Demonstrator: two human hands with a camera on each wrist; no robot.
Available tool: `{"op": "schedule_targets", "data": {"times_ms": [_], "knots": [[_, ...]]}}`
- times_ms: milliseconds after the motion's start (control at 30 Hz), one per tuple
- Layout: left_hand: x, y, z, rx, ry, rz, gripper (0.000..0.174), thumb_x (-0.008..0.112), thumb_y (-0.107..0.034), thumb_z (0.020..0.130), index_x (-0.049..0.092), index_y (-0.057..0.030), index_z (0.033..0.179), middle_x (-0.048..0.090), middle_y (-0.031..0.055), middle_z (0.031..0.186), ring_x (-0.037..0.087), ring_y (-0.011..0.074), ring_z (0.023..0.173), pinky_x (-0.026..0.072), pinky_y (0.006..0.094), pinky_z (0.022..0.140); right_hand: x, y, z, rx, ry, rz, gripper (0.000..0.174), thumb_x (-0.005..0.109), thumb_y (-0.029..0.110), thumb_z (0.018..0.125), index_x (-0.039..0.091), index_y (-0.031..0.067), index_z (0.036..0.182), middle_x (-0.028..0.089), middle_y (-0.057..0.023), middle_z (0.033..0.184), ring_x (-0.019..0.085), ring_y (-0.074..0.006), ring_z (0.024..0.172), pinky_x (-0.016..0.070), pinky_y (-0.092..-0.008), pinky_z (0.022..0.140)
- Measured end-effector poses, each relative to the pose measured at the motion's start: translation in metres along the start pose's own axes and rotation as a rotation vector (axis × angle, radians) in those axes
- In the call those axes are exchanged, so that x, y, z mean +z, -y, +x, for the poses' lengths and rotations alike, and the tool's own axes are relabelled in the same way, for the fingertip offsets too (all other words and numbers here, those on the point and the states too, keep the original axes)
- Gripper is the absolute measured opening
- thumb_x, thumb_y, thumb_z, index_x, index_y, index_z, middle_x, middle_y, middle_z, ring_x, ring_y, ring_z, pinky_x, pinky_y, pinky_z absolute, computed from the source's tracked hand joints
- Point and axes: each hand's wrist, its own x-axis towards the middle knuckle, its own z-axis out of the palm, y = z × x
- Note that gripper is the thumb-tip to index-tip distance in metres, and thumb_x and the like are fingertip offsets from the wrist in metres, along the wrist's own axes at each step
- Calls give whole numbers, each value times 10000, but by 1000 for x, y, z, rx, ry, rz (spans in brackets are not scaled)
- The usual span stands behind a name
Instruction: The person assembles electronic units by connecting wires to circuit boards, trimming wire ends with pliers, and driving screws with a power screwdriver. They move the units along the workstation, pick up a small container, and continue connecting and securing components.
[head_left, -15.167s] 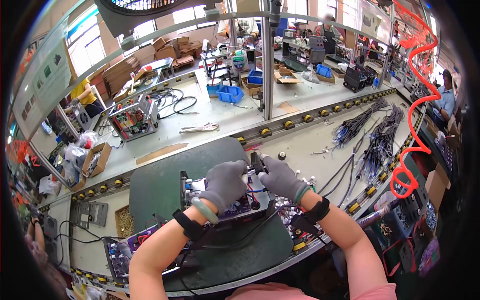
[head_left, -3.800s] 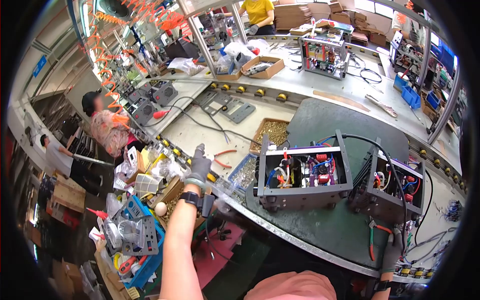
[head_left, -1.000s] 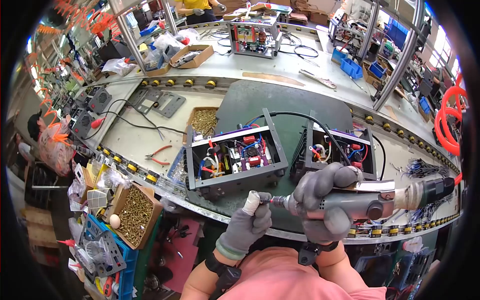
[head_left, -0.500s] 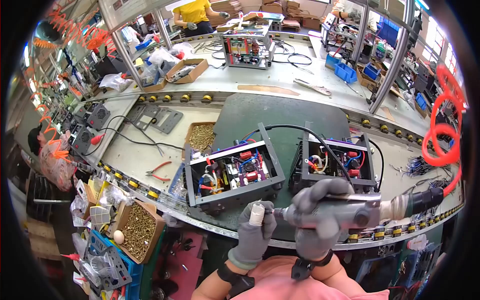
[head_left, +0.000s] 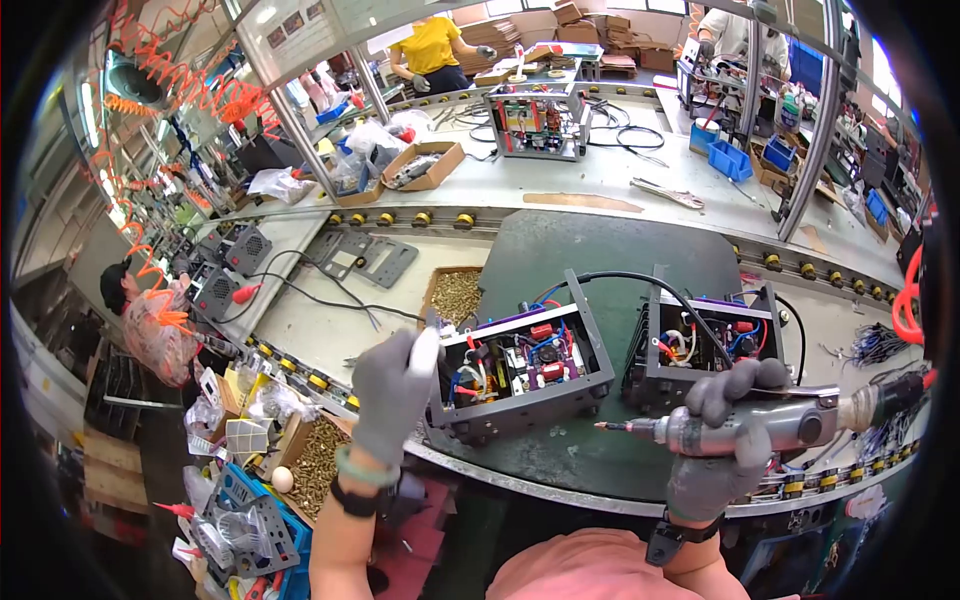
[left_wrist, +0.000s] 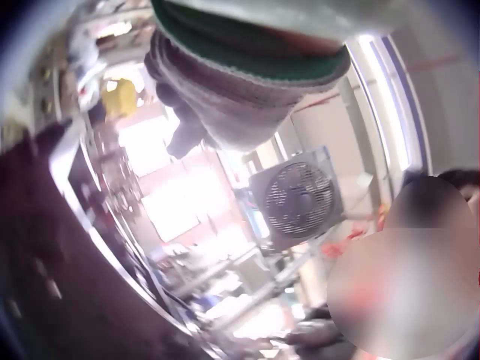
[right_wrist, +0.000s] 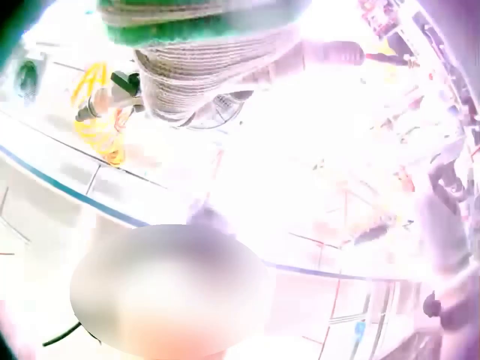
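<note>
In the head view my gloved right hand (head_left: 722,440) grips a grey air screwdriver (head_left: 765,428), its bit pointing left over the green mat (head_left: 560,470). My gloved left hand (head_left: 390,395) is raised beside the left black chassis (head_left: 520,368), white tape on one finger; blur and angle hide whether it holds anything. Both chassis lie with their insides showing wires and red parts; the right chassis (head_left: 705,345) sits behind the screwdriver. The left wrist view shows the left glove (left_wrist: 217,97) without its fingertips clear. In the washed-out right wrist view, the right glove (right_wrist: 202,75) is near the tool's front end (right_wrist: 337,52).
A box of brass screws (head_left: 455,295) stands behind the left chassis, and another box of brass parts (head_left: 318,465) sits below the bench's left edge. Black cables cross the bench. A red coiled hose (head_left: 908,300) hangs at the right. A person in yellow (head_left: 430,52) stands across the bench.
My left hand has left the screwdriver's bit and moved left and up to the left chassis's side. My right hand, still gripping the screwdriver, has shifted right in the head view, exposing the bit.
</note>
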Motion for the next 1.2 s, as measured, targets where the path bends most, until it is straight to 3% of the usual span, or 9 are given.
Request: {"op": "schedule_targets", "data": {"times_ms": [200, 400, 500, 633, 800, 933, 1067, 1133, 1200], "knots": [[49, 10, 61, -47, 314, 603, 496, 694, -623, 755, 739, -135, 828, 717, 115, 809, 696, 321, 819, 533, 411, 707, -2, -3, -13, 129, 97, 47, 536, 633, 213, 747, 492, 98, 1251, 507, -65, 962, 520, -155, 724, 490, -335, 611], [60, 20, 50, 1, 276, 345, 300, 755, -389, 806, 717, -93, 831, 722, 116, 803, 705, 278, 768, 526, 403, 651, -4, 1, -12, 178, 10, 17, 490, 569, 134, 738, 490, 100, 1221, 523, -66, 956, 533, -148, 725, 501, -358, 683], [64, 34, 33, 74, 138, -173, 181, 694, -200, 905, 692, -28, 846, 701, 44, 748, 631, 110, 626, 482, 281, 560, -5, -3, -12, 176, -8, 26, 485, 549, 116, 742, 490, 102, 1223, 528, -66, 963, 532, -147, 729, 503, -355, 689], [68, 31, 35, -58, 233, -567, 220, 679, -214, 926, 678, -13, 837, 673, 6, 757, 591, 86, 650, 480, 273, 584, -3, -12, -13, 212, 2, 39, 479, 541, 101, 751, 491, 110, 1227, 544, -63, 987, 541, -142, 746, 514, -352, 710], [62, 35, 63, -241, 903, -693, 246, 686, -250, 929, 668, -24, 835, 634, -11, 749, 560, 81, 651, 463, 255, 613, 2, -16, -19, 319, 24, 55, 478, 538, 74, 750, 491, 107, 1224, 552, -54, 1005, 549, -137, 766, 527, -343, 715], [57, 14, 82, 26, 1088, 71, 323, 700, -325, 915, 690, -35, 774, 642, 14, 679, 596, 109, 647, 480, 273, 626, 3, -11, -20, 317, 16, 14, 491, 536, 70, 742, 494, 106, 1230, 550, -53, 994, 540, -132, 756, 525, -337, 714], [38, -8, 68, 200, 801, 406, 322, 726, -386, 877, 748, -65, 876, 711, 79, 771, 670, 160, 697, 496, 301, 643, -4, -8, -14, 270, -18, -58, 489, 526, 76, 741, 499, 97, 1229, 545, -55, 980, 532, -133, 752, 515, -345, 737], [32, 17, 57, 35, 812, 84, 375, 791, -358, 816, 728, -45, 1013, 708, 84, 784, 677, 156, 792, 513, 280, 723, -8, -10, -8, 243, -1, -61, 483, 521, 73, 746, 499, 89, 1229, 544, -56, 977, 532, -133, 757, 512, -344, 737], [42, 55, 34, 148, 684, -123, 463, 820, -345, 787, 688, -43, 1112, 707, 79, 800, 667, 134, 785, 518, 281, 723, -6, -11, -4, 222, 5, -58, 477, 517, 70, 751, 499, 82, 1228, 543, -57, 975, 531, -133, 761, 510, -343, 737]]}}
